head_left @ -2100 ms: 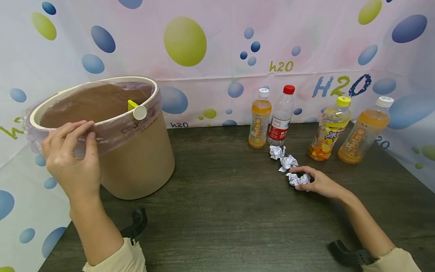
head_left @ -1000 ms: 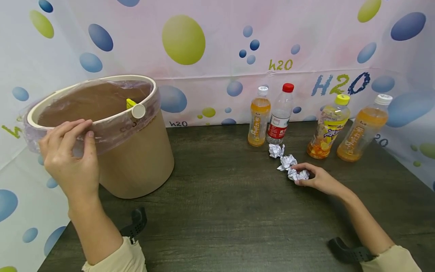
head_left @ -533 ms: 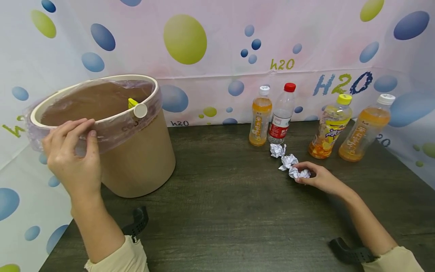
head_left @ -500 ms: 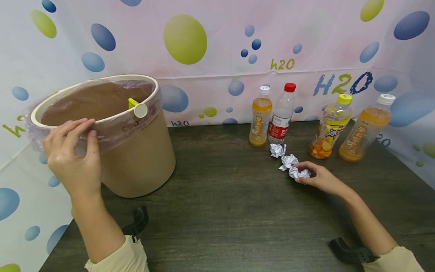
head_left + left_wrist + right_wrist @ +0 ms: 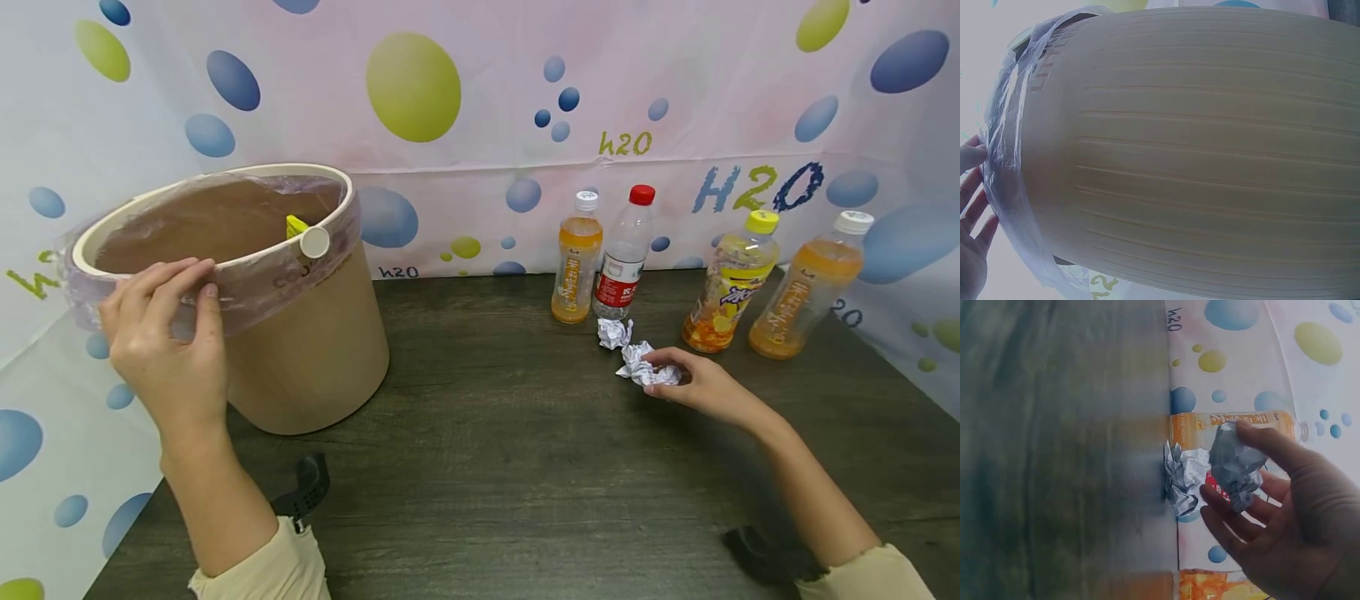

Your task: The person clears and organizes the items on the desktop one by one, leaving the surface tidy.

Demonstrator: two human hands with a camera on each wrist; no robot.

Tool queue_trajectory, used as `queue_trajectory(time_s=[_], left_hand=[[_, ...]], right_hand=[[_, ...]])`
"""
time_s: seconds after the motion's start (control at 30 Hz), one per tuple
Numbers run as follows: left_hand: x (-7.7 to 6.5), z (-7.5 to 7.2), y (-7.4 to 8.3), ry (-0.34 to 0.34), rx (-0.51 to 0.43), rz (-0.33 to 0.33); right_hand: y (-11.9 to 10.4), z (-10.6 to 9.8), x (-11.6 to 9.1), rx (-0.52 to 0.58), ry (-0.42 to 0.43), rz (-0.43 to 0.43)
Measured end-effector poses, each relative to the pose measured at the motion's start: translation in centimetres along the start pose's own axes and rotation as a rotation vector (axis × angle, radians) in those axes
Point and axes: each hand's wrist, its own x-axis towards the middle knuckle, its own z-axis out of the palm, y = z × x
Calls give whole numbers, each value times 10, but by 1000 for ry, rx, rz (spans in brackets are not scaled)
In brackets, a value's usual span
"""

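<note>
A beige trash bin (image 5: 307,350) with a clear plastic liner (image 5: 262,292) folded over its rim stands at the left. My left hand (image 5: 167,325) holds its front rim, fingers over the top and thumb against the outside of the liner. My right hand (image 5: 701,382) grips a crumpled paper ball (image 5: 1235,462) between thumb and fingers; it shows a little above the table in the right wrist view. In the head view it overlaps a second paper ball (image 5: 635,360). Just beyond lies a third paper ball (image 5: 614,333), in front of the red-capped bottle (image 5: 624,258).
An orange drink bottle (image 5: 577,262) stands left of the red-capped one. A yellow-capped bottle (image 5: 729,287) and a larger orange bottle (image 5: 810,287) stand behind the right hand. Something yellow (image 5: 296,226) shows inside the bin. A printed curtain (image 5: 487,100) backs the dark table (image 5: 480,467).
The right hand's fingers have closed in on the nearest paper ball and moved it slightly away and to the left, towards the second one. The left hand keeps its place on the bin rim.
</note>
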Motion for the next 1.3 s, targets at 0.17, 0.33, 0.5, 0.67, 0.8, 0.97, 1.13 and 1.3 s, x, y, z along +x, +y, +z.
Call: queue_trajectory(time_s=[0.17,0.33,0.5,0.67,0.8,0.97,1.13,1.3], left_hand=[[1,0,0,7,-6,0],[1,-1,3,8,-8,3],[2,-2,12,7,-6,-12],[2,-2,17,12,-13,-19],[2,-2,17,13,-14,-17],[1,-3,14,7,-6,-17],[1,-3,12,-4,2,-14],[1,-3,12,-2,-2,-9]], right_hand=[[-11,1,8,-3,-5,-33],[-25,1,15,21,-26,-52],[-35,3,22,50,-48,-76],[-46,4,29,46,-54,-104],[-56,4,34,27,-53,-117],[-67,4,40,33,-73,-125],[-74,8,46,20,-76,-151],[-80,12,53,33,-67,-191]])
